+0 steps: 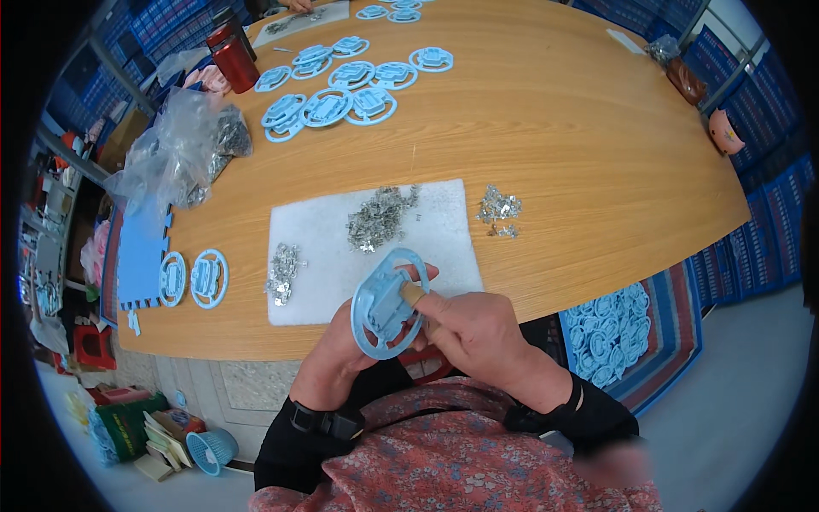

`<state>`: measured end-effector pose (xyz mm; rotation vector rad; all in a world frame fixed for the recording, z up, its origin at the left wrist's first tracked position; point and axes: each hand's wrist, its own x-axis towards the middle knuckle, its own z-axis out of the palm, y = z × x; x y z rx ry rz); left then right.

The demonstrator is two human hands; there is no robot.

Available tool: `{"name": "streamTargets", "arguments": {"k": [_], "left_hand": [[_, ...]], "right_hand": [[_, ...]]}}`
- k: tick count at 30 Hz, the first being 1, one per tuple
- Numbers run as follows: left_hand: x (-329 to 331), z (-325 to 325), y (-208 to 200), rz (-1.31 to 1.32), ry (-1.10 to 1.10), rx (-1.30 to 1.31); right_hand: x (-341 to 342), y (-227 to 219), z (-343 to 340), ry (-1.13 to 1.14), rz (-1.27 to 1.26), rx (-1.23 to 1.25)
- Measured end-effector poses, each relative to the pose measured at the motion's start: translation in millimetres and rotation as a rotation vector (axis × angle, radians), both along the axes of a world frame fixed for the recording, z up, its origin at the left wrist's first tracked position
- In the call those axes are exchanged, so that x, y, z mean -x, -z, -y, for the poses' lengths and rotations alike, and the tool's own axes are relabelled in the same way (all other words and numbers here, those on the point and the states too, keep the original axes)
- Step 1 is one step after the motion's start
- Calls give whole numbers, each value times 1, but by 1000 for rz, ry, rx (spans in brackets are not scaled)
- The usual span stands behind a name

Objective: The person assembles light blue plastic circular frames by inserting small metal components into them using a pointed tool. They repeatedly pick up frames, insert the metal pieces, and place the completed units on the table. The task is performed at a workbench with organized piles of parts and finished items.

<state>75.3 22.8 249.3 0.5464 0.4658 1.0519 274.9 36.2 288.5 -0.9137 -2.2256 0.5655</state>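
Note:
My left hand grips a light blue plastic steering wheel, tilted up above the near edge of a white foam mat. Its fingers wrap behind the wheel, and some show past the far rim. Curled closed, my right hand presses a finger with a tan covering against the wheel's centre part. Whether a small piece sits under that fingertip is hidden. On the mat lie a large heap of small metal clips and a smaller pile of clips to its left.
More metal clips lie right of the mat. Two blue wheels rest at left by a blue foam tile; several wheels lie farther back. Plastic bags and a red flask stand left. A wheel-filled bin sits lower right.

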Motion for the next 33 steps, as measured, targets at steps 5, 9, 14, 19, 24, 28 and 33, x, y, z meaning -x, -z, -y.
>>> {"name": "streamTargets", "arguments": {"k": [5,9,14,19,24,28,33], "left_hand": [[-1,0,-3,-102,-74,127],[-3,-3,-6,106,19,94],[-4,-6,-7,159,62,181],[5,-3,17,225,96,77],[-1,-1,6,156,4,19],[2,-3,12,67,0,59],[1,-4,6,128,11,94]], "right_hand": [[2,2,0,-45,49,-164],[-9,-3,1,-146,-41,-32],[-17,11,3,45,-220,158],[-10,-1,3,125,-121,163],[-9,5,-2,74,-64,31],[-8,6,-3,76,-22,-20],[-9,6,-6,49,-5,-91]]}}
